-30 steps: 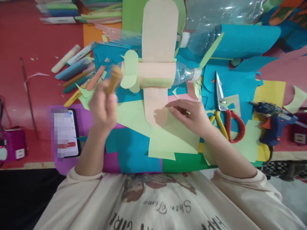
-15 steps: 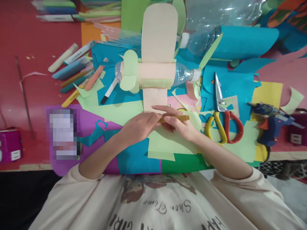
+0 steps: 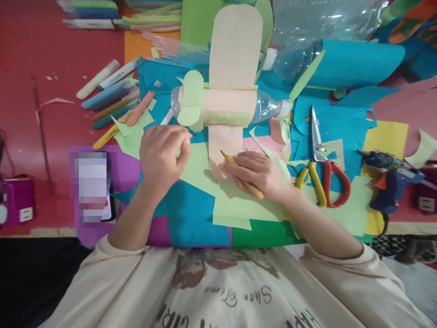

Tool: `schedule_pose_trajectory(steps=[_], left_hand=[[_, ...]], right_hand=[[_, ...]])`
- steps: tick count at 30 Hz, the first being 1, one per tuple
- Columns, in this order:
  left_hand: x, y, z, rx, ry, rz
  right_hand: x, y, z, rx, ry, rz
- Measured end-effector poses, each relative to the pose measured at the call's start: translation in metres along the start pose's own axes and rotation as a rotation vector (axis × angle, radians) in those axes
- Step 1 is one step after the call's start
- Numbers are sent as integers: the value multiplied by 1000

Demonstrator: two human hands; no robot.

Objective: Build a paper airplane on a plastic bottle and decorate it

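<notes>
My right hand (image 3: pixel 257 173) is closed around a brown marker (image 3: pixel 251 187), its bare pointed tip facing away from me over a pale pink paper strip (image 3: pixel 223 136). My left hand (image 3: pixel 164 148) hovers further left with curled fingers; what they hold, if anything, is hidden. The strip extends from under a clear plastic bottle (image 3: pixel 264 105) wrapped in pale pink paper. A long rounded pink paper piece (image 3: pixel 235 50) projects from its far side, and a light green rounded paper shape (image 3: pixel 191 98) sits near its base.
Scissors (image 3: pixel 317 146) and a blue glue gun (image 3: pixel 387 182) lie on the right. Several markers (image 3: pixel 109 93) and a phone (image 3: pixel 94 187) are on the left. A second bottle wrapped in blue paper (image 3: pixel 358 64) lies at the back right. Coloured sheets and scraps cover much of the table.
My hands have separated. The left one has moved left and away from me, off the marker; the right one keeps the marker, now turned with its tip exposed.
</notes>
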State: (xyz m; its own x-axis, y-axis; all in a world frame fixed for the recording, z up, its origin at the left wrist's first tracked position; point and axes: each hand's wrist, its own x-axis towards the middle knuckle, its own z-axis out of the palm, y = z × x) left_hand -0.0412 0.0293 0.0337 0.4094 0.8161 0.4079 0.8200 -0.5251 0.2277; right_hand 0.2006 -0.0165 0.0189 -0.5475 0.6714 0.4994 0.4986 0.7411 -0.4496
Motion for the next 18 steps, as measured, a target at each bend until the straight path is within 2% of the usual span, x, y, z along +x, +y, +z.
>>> schedule_pose_trajectory(steps=[2, 5, 8, 11, 14, 18], left_hand=[[0, 6, 4, -28, -16, 92], [-3, 13, 12, -101, -138, 169], [-6, 17, 19, -160, -308, 177], [-9, 18, 23, -170, -412, 177], [-12, 21, 26, -150, -484, 182], [-12, 28, 25, -70, -559, 158]], right_hand=[[1, 0, 0, -50, -33, -24], [0, -1, -2, -86, -21, -20], [-1, 1, -4, -86, -3, -15], [-3, 6, -9, -30, 1, 13], [-4, 13, -21, 127, 16, 107], [-2, 21, -41, 362, -6, 368]])
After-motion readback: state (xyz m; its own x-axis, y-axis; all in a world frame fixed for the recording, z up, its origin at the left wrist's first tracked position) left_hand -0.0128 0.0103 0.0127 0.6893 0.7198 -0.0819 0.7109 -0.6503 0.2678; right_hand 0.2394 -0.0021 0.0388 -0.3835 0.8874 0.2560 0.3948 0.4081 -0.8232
